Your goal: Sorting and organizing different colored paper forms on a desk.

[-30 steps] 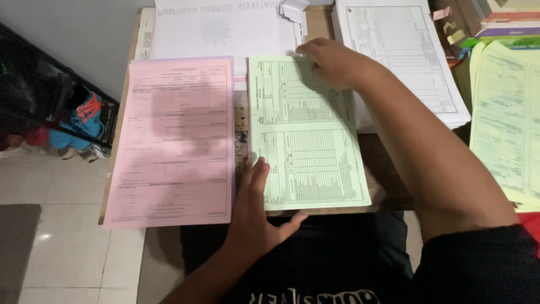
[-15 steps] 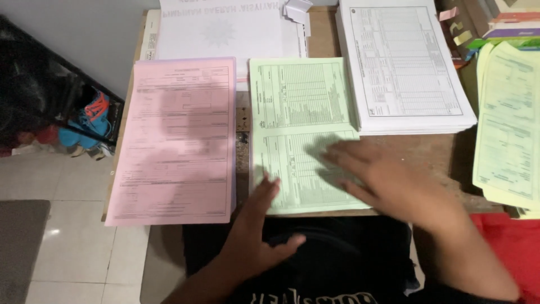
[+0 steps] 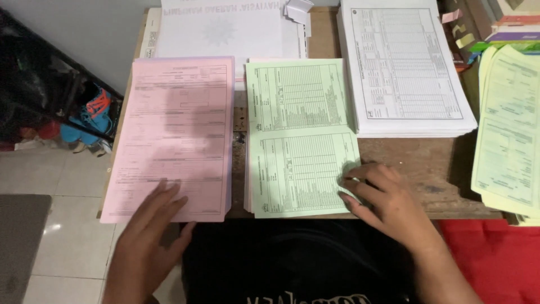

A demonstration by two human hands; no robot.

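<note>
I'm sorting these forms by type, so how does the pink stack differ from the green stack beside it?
The pink stack is wider than the green stack. Its top sheet carries one form, while the green sheet shows two dense tables, one above the other. The left hand rests on the pink stack's near edge; the right hand touches the green stack's near right corner. Both lie flat, side by side on the wooden table.

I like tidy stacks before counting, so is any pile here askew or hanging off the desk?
Yes. The pink stack juts past the desk's front-left edge, under the left hand. The green stack sits slightly turned, with the right hand on its corner.
</note>
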